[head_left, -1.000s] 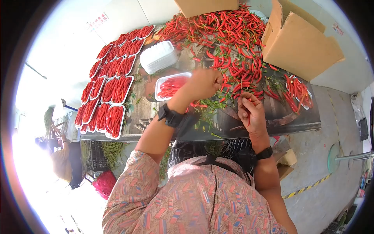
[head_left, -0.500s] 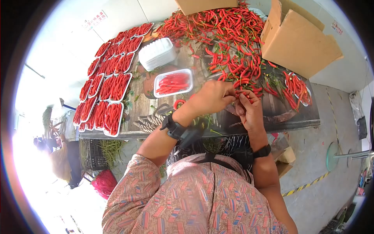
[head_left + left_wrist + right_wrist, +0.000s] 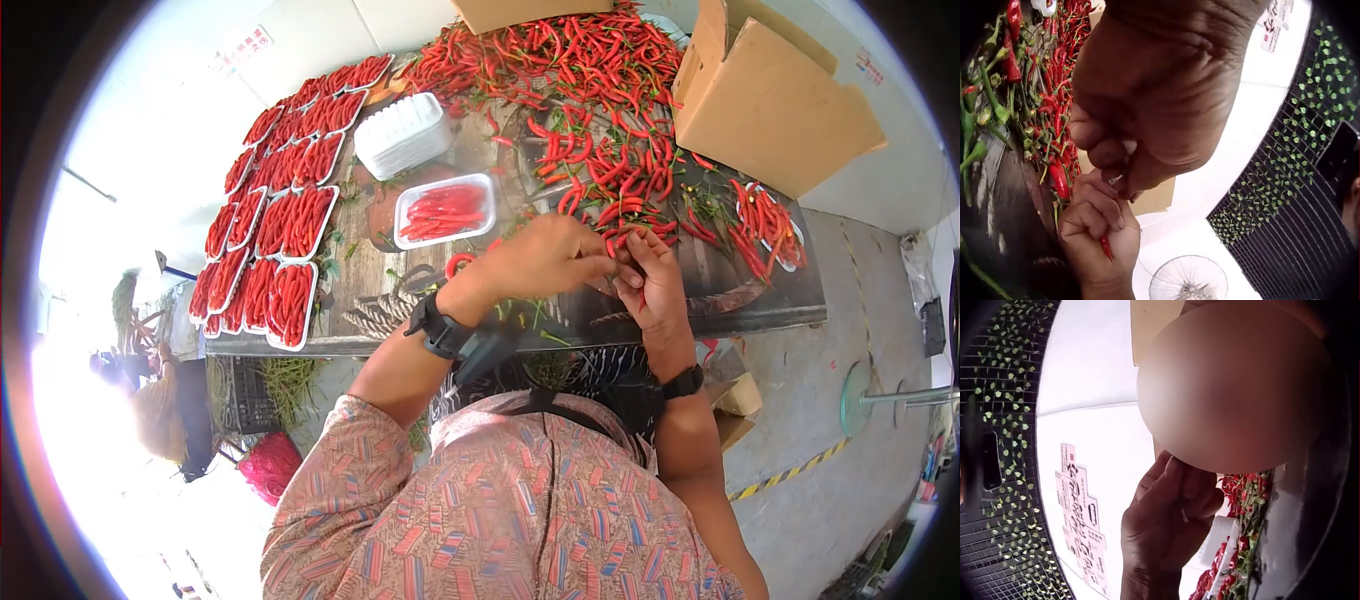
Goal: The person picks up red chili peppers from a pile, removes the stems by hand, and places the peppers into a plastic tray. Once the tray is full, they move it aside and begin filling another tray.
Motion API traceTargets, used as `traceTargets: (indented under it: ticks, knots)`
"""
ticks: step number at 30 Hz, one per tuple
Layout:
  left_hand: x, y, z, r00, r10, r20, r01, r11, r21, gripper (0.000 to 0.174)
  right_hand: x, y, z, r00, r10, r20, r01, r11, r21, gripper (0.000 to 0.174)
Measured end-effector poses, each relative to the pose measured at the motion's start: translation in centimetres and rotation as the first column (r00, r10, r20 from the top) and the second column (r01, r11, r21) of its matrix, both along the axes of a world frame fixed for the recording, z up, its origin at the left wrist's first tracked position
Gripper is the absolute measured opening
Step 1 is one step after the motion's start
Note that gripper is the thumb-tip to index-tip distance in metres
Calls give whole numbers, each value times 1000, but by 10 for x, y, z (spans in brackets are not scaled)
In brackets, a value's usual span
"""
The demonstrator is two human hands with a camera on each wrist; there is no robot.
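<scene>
In the head view, my left hand (image 3: 548,256) reaches across to my right hand (image 3: 654,280), and the fingertips of both meet low over the table's front part. My right hand grips a red chili pepper (image 3: 1106,246); its pointed tip sticks out below the curled fingers in the left wrist view. The left thumb and fingers pinch at the pepper's other end, which the fingers mostly hide. Left of the hands sits a white tray (image 3: 486,222) partly filled with red chilies (image 3: 440,212). Loose red chilies (image 3: 625,180) with green stems lie just beyond the hands.
Filled chili trays (image 3: 290,305) stand in rows at the left. A stack of white trays (image 3: 402,137) is behind the part-filled one. A cardboard box (image 3: 775,115) stands at the back right, near another chili-heaped tray (image 3: 788,240). The table's front edge (image 3: 740,323) runs close below the hands.
My left hand has come from over the loose chilies, down and right, to meet my right hand, and stays there. The right hand has barely moved.
</scene>
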State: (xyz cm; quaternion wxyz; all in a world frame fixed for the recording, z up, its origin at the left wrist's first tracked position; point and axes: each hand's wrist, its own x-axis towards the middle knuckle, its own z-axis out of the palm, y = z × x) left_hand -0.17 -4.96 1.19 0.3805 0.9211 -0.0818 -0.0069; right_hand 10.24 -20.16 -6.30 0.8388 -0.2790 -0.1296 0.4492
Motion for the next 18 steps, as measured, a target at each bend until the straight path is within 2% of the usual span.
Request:
traceTargets:
  ticks: [2,6,8,9,10,11,12,14,15,17,18]
  knots:
    - [2,-1,-6,959,226,173,-230,973,0,18,-2,0,2,1000,-11,7,11,1000,-20,5]
    - [4,2,-7,949,265,168,-254,963,-85,18,-4,1,3,999,-40,23,40,999,-36,5]
    - [7,8,-7,949,167,268,-191,979,66,14,-2,1,2,999,-35,41,37,998,-45,9]
    - [13,18,-13,948,169,268,-193,979,66,14,-1,0,2,999,-11,38,12,1000,-17,10]
    - [23,33,-18,931,228,286,-313,902,298,17,0,-1,1,999,11,35,-12,1000,11,12]
    - [30,46,-24,907,278,316,-409,758,508,19,-1,-1,0,999,10,34,-11,1000,11,12]
    - [32,51,-14,907,277,316,-408,758,508,19,-1,-1,0,999,1,44,-1,1000,-4,12]
    - [33,57,16,814,545,203,-502,483,717,24,0,-1,0,998,-11,56,12,1000,-16,13]
    - [35,66,15,815,543,203,-502,484,717,24,-1,-1,0,999,-8,48,9,1000,-5,13]
    - [40,83,4,803,568,184,-456,385,802,27,-1,-1,1,999,-7,42,7,1000,7,13]
    - [40,86,-1,803,566,185,-456,385,802,27,-1,-1,1,999,-3,35,3,1000,7,13]
